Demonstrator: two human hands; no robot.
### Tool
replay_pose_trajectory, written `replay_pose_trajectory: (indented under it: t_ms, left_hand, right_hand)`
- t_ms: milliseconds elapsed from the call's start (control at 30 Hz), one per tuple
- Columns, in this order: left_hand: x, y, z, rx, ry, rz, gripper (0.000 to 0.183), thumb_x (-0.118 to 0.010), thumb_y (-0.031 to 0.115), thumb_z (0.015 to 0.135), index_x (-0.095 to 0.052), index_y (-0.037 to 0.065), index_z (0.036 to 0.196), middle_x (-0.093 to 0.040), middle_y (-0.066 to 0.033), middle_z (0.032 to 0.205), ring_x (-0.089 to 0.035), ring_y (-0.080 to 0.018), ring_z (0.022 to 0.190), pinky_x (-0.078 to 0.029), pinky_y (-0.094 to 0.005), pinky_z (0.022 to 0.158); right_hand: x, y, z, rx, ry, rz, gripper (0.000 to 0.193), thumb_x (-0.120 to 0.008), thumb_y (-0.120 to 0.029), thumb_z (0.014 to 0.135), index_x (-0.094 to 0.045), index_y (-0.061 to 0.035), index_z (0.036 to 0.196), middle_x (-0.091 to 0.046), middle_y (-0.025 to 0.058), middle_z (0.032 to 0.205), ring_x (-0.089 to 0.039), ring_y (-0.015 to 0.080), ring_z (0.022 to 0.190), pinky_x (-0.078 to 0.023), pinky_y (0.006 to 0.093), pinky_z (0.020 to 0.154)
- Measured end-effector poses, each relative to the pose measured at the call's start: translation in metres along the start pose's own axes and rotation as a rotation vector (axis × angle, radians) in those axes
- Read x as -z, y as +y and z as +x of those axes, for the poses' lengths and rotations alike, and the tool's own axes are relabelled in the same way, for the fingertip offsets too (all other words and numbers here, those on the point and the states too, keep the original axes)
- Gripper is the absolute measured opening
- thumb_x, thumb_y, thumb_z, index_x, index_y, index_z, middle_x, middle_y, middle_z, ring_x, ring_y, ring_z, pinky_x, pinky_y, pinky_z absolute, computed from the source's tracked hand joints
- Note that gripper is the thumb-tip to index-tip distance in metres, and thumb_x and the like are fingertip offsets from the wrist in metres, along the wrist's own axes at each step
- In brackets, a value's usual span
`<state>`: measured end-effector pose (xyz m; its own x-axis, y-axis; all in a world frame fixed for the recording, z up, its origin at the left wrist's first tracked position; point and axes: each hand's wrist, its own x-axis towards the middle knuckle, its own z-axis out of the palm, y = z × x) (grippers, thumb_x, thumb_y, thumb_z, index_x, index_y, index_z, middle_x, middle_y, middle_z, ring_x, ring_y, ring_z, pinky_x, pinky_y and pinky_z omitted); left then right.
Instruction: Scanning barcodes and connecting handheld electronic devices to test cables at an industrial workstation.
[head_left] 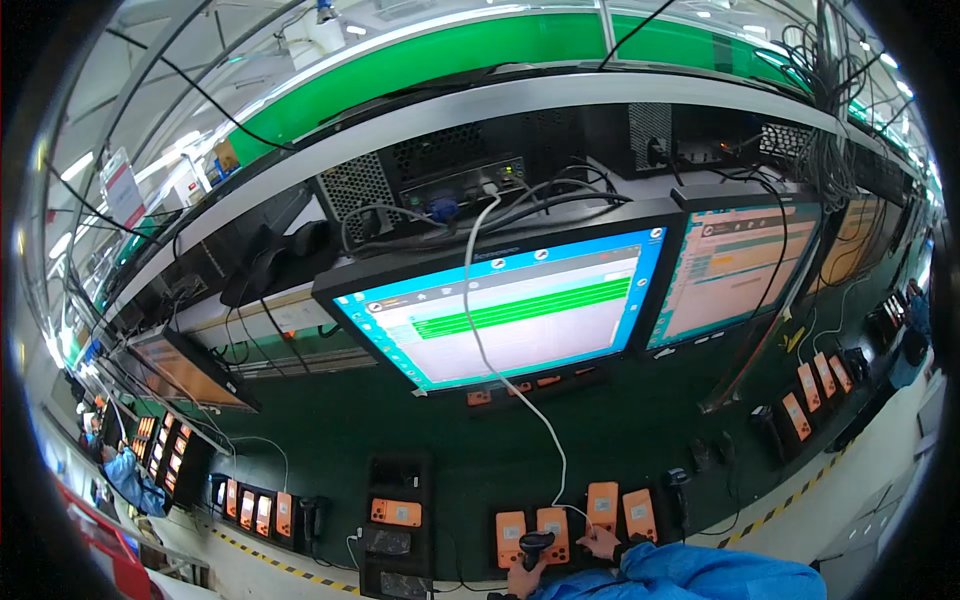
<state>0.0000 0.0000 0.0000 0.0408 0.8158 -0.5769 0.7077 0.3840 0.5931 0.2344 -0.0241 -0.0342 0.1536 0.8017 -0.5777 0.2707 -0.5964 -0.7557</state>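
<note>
At the near edge of the bench, my left hand point(524, 580) is wrapped around the handle of a black handheld barcode scanner point(536, 541). The scanner's head covers part of an orange phone point(553, 522) lying back up. My right hand point(600, 543), in a blue sleeve point(700, 570), has its fingers closed at the end of a white cable point(547, 425). That hand is just below a second orange phone point(602, 500); contact with it is unclear. Another orange phone point(510, 530) lies to the left, and one more orange phone point(638, 512) to the right.
A black tray point(375, 467) with an orange phone point(397, 513) stands left. A lit monitor point(510, 310) hangs ahead, the white cable dangling across it. Another scanner point(679, 485) stands right. More phones point(808, 388) line the right side. A person in blue point(130, 478) is far left.
</note>
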Motion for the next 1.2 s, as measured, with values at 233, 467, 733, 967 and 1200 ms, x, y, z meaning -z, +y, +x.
replay_pose_trajectory:
  t_ms: [233, 467, 733, 967, 1200]
  left_hand:
    - [-0.006, 0.006, -0.017, -0.115, 0.090, -0.059, 0.068, -0.067, 0.044, 0.077, -0.046, -0.002, 0.123, -0.060, -0.0227, 0.109, -0.058, -0.0375, 0.101, -0.046, -0.0428, 0.082]
    - [-0.002, 0.017, -0.027, -0.164, 0.108, -0.137, 0.059, -0.069, 0.042, 0.076, -0.054, 0.000, 0.116, -0.062, -0.0204, 0.106, -0.060, -0.0356, 0.097, -0.047, -0.0416, 0.083]
    - [0.008, 0.023, -0.023, -0.019, -0.006, -0.090, 0.056, -0.070, 0.042, 0.074, -0.059, 0.000, 0.110, -0.066, -0.0186, 0.094, -0.065, -0.0313, 0.089, -0.048, -0.0397, 0.077]
    - [0.015, 0.032, -0.029, 0.024, -0.010, -0.060, 0.055, -0.070, 0.040, 0.074, -0.059, -0.001, 0.108, -0.066, -0.0190, 0.095, -0.064, -0.0331, 0.091, -0.048, -0.0400, 0.077]
    - [0.006, 0.023, -0.020, -0.028, 0.032, -0.076, 0.055, -0.070, 0.040, 0.073, -0.059, -0.001, 0.109, -0.065, -0.0200, 0.096, -0.063, -0.0344, 0.092, -0.048, -0.0400, 0.079]
  right_hand:
    - [0.007, 0.011, 0.004, 0.044, -0.116, -0.081, 0.037, -0.066, -0.036, 0.082, -0.053, -0.0023, 0.088, -0.059, 0.0085, 0.071, -0.058, 0.0164, 0.061, -0.046, 0.0291, 0.052]
    - [0.006, 0.013, 0.001, 0.037, -0.046, -0.022, 0.038, -0.063, -0.039, 0.083, -0.056, -0.0023, 0.086, -0.060, 0.0095, 0.071, -0.058, 0.0205, 0.064, -0.045, 0.0324, 0.059]
    - [0.004, 0.021, 0.007, 0.124, -0.094, 0.051, 0.029, -0.060, -0.031, 0.087, -0.055, -0.0035, 0.096, -0.059, 0.0065, 0.074, -0.055, 0.0149, 0.059, -0.046, 0.0284, 0.052]
    - [0.008, 0.007, -0.002, 0.096, -0.037, -0.075, 0.033, -0.063, -0.033, 0.086, -0.055, -0.0024, 0.093, -0.058, 0.0067, 0.071, -0.055, 0.0152, 0.056, -0.045, 0.0287, 0.051]
    - [0.015, -0.012, -0.017, 0.078, -0.042, -0.025, 0.036, -0.064, -0.037, 0.084, -0.051, -0.0041, 0.088, -0.057, 0.0063, 0.072, -0.057, 0.0156, 0.059, -0.046, 0.0286, 0.052]
